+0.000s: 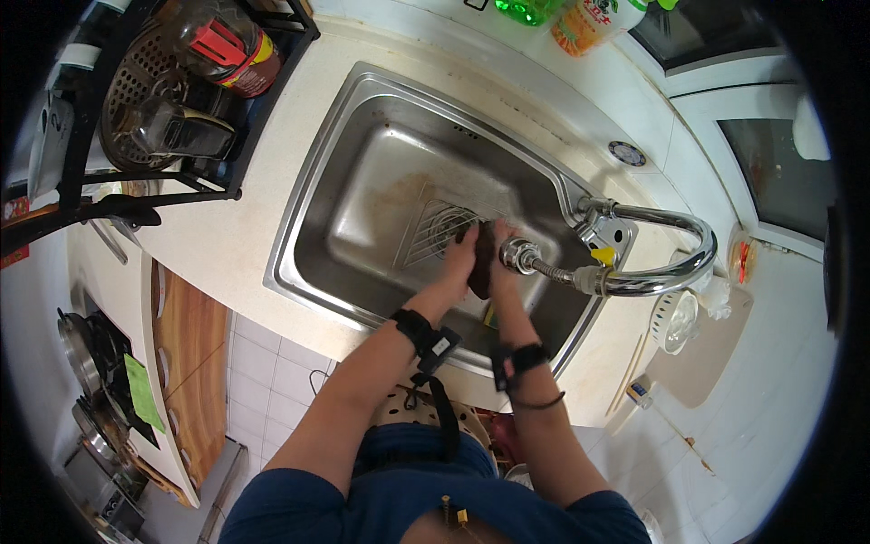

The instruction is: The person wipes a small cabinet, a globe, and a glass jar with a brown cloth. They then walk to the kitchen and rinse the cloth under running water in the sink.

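Note:
Both my hands are pressed together over the steel sink [362, 145], gripping a dark brown pad or cloth [482, 263] between them. My left hand [460, 257] holds its left side and my right hand [501, 265] its right side. The curved chrome tap [652, 272] ends in a spray head [520, 255] just right of my right hand. A round metal grille [435, 227] lies on the sink floor under my hands. Black bands wrap both wrists.
A black dish rack [172, 100] with a metal strainer and a red-labelled bottle stands on the counter at left. Bottles [589, 20] sit behind the sink. A white cup [675, 319] rests right of the tap. Wooden cabinet doors [186, 363] lie below the counter.

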{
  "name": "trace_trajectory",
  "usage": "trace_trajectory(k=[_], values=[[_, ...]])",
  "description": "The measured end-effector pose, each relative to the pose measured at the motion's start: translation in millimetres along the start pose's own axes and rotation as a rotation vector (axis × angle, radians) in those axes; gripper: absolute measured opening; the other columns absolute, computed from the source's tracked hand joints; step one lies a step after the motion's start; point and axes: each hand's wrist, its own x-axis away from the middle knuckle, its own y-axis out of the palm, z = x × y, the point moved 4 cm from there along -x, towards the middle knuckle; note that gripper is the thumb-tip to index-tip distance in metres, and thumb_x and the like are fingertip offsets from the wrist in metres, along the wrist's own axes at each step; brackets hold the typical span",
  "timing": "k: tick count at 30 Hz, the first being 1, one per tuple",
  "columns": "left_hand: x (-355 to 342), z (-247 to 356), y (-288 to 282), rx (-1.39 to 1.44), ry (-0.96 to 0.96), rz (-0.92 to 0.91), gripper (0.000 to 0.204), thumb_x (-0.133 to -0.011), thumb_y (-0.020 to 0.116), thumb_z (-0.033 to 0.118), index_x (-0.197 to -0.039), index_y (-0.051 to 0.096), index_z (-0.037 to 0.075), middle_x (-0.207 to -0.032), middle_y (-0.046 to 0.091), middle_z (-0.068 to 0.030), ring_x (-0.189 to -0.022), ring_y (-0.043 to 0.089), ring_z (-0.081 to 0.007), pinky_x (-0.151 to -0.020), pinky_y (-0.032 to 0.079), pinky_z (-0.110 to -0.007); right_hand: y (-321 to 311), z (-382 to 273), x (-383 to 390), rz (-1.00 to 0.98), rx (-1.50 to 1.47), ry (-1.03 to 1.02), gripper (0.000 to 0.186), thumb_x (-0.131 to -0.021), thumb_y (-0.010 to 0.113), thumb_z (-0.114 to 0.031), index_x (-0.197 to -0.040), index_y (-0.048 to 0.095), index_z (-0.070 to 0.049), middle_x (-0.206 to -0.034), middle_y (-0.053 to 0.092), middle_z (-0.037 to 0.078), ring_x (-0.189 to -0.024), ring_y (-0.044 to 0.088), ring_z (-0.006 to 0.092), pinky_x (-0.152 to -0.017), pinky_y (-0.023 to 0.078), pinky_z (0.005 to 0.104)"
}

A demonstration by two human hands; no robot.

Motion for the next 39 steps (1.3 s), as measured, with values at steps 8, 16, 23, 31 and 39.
trace_trajectory(k=[8, 16, 23, 31, 39], values=[[4.6, 4.9, -13.5, -0.157, -0.177, 0.054, 0.049, -0.094, 0.057, 0.045, -0.125, 0.056, 0.006, -0.118, 0.062, -0.0093, -0.103, 0.059, -0.0253, -0.089, 0.048, -0.041, 0.3, 17.3, 0.6, -0.197, 0.202, 0.007, 0.032, -0.092, 0.066, -0.033, -0.105, 0.056, -0.005, -0.097, 0.061, 0.006, -0.087, 0.058, 0.0183, -0.079, 0.048, 0.0341], [-6.9, 39.1, -28.1, -0.734, -0.030, 0.053, 0.061, -0.089, 0.059, 0.057, -0.131, 0.053, 0.013, -0.129, 0.058, -0.0102, -0.118, 0.054, -0.0268, -0.099, 0.043, -0.047, -19.7, 27.2, 7.3, -0.435, -0.462, 0.649, 0.052, -0.093, 0.057, -0.056, -0.115, 0.060, -0.009, -0.106, 0.064, 0.006, -0.097, 0.062, 0.0217, -0.080, 0.051, 0.0367], [-20.6, 1.1, 3.3, 0.070, -0.173, -0.084, 0.055, -0.087, 0.067, 0.048, -0.120, 0.058, 0.005, -0.119, 0.061, -0.0130, -0.107, 0.058, -0.0247, -0.088, 0.048, -0.044, 1.0, 4.0, 22.6, -0.018, 0.022, 0.010, 0.035, -0.096, 0.063, -0.033, -0.114, 0.061, -0.003, -0.105, 0.064, 0.009, -0.093, 0.059, 0.0168, -0.083, 0.049, 0.0338], [3.3, 22.2, 13.9, -0.626, 0.550, 0.200, 0.033, -0.082, 0.074, 0.026, -0.090, 0.063, -0.004, -0.086, 0.066, -0.0117, -0.080, 0.062, -0.0211, -0.072, 0.050, -0.036, -7.0, 47.4, 7.8, -0.310, -0.327, 0.538, 0.050, -0.100, 0.049, -0.048, -0.125, 0.053, -0.005, -0.116, 0.060, 0.008, -0.103, 0.057, 0.0211, -0.089, 0.047, 0.0373], [20.3, 45.9, 37.9, -1.286, 0.837, -0.117, 0.030, -0.071, 0.071, 0.020, -0.093, 0.066, 0.000, -0.093, 0.067, -0.0196, -0.087, 0.063, -0.0400, -0.077, 0.051, -0.046, -22.0, 57.9, 8.1, -0.585, -0.371, 0.919, 0.052, -0.101, 0.046, -0.043, -0.141, 0.045, -0.010, -0.142, 0.049, 0.007, -0.123, 0.052, 0.0293, -0.102, 0.045, 0.0471]])
